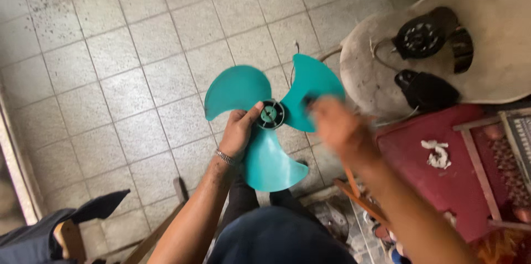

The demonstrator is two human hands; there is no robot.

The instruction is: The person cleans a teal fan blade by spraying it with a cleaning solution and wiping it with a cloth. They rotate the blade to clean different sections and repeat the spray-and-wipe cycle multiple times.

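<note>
A teal three-bladed fan blade (238, 91) is held above the tiled floor. My left hand (239, 131) grips it near the dark round hub (270, 114), thumb beside the hub; a metal bracelet sits on that wrist. My right hand (337, 125) is blurred by motion and lies against the right-hand blade, close to the hub. Whether it grips the blade or holds something small against it cannot be told.
A beige plastic chair (498, 65) at the right carries black fan motor parts (426, 37). A red stool (442, 164) with a crumpled white rag (437, 154) stands beside it. Grey tiled floor (110, 76) spreads to the left. Dark cloth (50, 231) lies at the bottom left.
</note>
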